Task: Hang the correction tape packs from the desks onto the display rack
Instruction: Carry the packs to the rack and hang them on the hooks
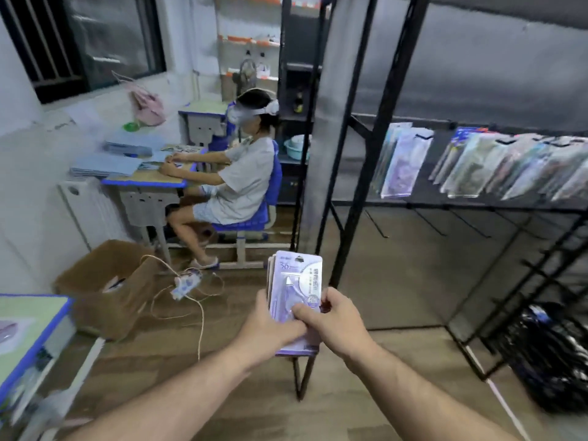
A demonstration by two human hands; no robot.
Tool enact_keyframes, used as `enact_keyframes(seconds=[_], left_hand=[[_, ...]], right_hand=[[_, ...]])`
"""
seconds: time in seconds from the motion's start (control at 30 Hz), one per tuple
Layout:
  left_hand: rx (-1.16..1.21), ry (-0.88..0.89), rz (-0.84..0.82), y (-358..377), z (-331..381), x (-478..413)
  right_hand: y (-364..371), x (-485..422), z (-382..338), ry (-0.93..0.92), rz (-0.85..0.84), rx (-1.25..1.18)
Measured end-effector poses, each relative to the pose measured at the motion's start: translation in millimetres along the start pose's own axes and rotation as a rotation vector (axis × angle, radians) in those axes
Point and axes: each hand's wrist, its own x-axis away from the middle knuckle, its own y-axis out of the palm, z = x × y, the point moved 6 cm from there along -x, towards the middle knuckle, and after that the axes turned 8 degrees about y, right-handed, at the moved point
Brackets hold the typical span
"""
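Note:
A stack of purple correction tape packs stands upright in front of me, held in both hands. My left hand grips the stack's lower left side. From the right, my right hand holds it with the thumb across the front pack. The black display rack rises just beyond and to the right. Several clear packs hang in a row on its middle rail. Its lower hooks are bare.
A seated person works at a blue-edged desk at the left. A cardboard box and a power strip with cables lie on the floor. Another desk corner is at the near left, a black bag at the right.

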Motion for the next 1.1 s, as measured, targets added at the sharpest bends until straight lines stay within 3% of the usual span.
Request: enact_keyframes(seconds=[0.13, 0.3, 0.47, 0.7, 1.1], left_hand=[[-0.009, 0.025, -0.164, 101.0, 14.2, -5.3], [0.143, -0.025, -0.142, 216.2, 31.0, 0.2], [0.176, -0.05, -0.133, 281.3, 32.1, -6.7], [0.121, -0.004, -0.111, 300.0, 37.8, -25.8], [0.127, 0.026, -0.026, 251.5, 27.3, -83.3]], right_hand=[[-100.8, 9.8, 31.4, 0.019, 0.056, -0.048], [-214.3, 16.1, 67.2, 0.005, 0.103, -0.101], [-282.9, 15.2, 92.3, 0.04, 0.128, -0.187], [-309.3, -5.1, 93.1, 0.037, 0.117, -0.229], [-273.0, -72.4, 66.8, 0.083, -0.016, -0.227]])
